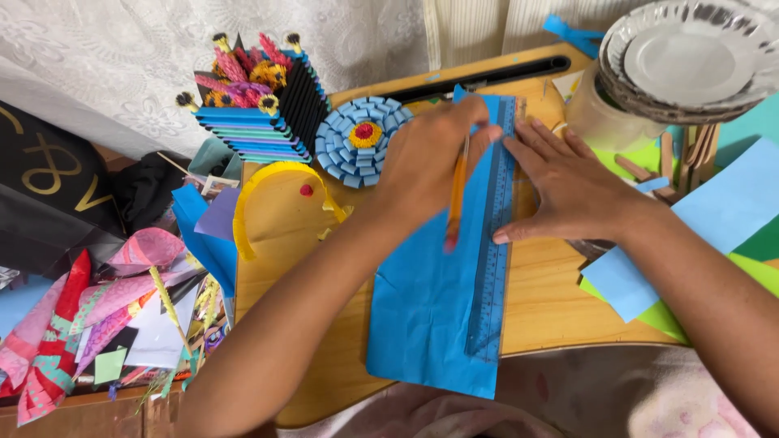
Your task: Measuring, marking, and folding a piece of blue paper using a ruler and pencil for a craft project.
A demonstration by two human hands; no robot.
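A wooden table is seen from above, and on it, running from its far edge down past its near edge, a sheet of blue paper is laid flat. The sheet is judged light, thin and limp, easily creased or slid on the smooth wood, so it is best pinned by flat pressure rather than pinched. Along its right margin a translucent blue ruler is set lengthwise; it looks stiff, slim and slippery, and is likely to skate unless pressed near its middle. The right hand is spread flat beside and on the ruler's upper part, fingers wide, nothing gripped. The left hand is closed on an orange pencil, its tip up at the ruler's edge near the far end. To the left, a folded-paper rosette lies by the far edge
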